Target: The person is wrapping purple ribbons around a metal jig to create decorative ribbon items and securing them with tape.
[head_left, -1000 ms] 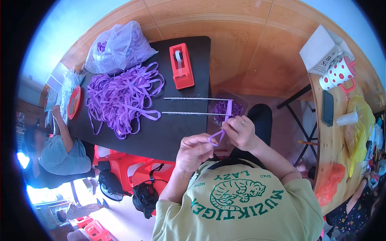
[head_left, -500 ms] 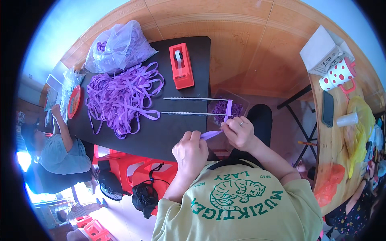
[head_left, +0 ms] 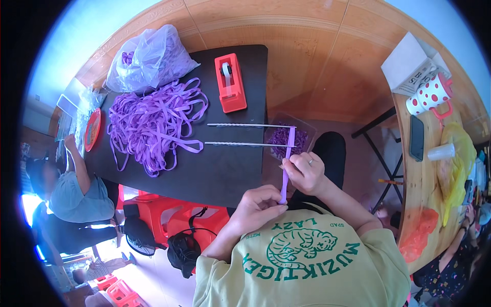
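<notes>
A purple ribbon runs from two thin metal rods down to my hands. The rods lie parallel on the dark table and stick out past its right edge; the ribbon crosses both near their ends. Close to the nearer rod, my right hand pinches the ribbon. Lower down, in front of my shirt, my left hand is closed on the ribbon's lower part. Below the rod ends stands a clear bin with purple pieces in it. A loose heap of purple ribbon covers the table's left part.
A red tape dispenser and a plastic bag of ribbon stand toward the table's back. Red stools carry black bags. On the wooden table at right are a spotted cup and a phone. Another person sits at far left.
My left hand has moved right and down toward my body. The ribbon that slanted left now runs almost straight down from the rods. My right hand has shifted only slightly.
</notes>
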Available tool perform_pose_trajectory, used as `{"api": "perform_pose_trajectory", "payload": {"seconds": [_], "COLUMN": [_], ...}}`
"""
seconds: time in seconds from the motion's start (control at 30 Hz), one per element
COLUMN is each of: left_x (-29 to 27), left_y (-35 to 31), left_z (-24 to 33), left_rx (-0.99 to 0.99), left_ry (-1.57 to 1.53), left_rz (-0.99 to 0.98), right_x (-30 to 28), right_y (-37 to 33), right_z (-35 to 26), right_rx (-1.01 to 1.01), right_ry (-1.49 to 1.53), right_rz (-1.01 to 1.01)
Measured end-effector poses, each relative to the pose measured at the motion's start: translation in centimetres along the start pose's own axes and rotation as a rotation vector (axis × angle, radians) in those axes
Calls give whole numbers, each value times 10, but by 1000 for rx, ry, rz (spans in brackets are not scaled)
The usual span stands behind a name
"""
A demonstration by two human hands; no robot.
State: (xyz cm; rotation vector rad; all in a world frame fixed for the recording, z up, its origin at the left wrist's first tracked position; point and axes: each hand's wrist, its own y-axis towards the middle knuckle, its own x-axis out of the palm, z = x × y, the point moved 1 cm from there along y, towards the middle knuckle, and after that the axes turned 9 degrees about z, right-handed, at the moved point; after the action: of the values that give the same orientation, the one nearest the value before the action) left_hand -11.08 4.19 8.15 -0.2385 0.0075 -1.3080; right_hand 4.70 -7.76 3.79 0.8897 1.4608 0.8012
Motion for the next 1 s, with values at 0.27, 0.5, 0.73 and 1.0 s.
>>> {"api": "perform_pose_trajectory", "payload": {"seconds": [0.27, 0.5, 0.73, 1.0], "left_x": [4, 22, 36, 33], "left_y": [4, 33, 73, 79], "left_z": [-1, -14, -40, -46], "left_rx": [-201, 349, 125, -186], "left_ry": [-190, 176, -50, -413], "left_rz": [-95, 438, 440, 395], "right_x": [-3, -12, -17, -22], "right_y": [-14, -19, -12, -12], "right_z": [-7, -5, -10, -13], "right_rx": [-12, -41, -18, -107], "right_ry": [7, -36, 62, -3], "right_rz": [-34, -58, -43, -29]}}
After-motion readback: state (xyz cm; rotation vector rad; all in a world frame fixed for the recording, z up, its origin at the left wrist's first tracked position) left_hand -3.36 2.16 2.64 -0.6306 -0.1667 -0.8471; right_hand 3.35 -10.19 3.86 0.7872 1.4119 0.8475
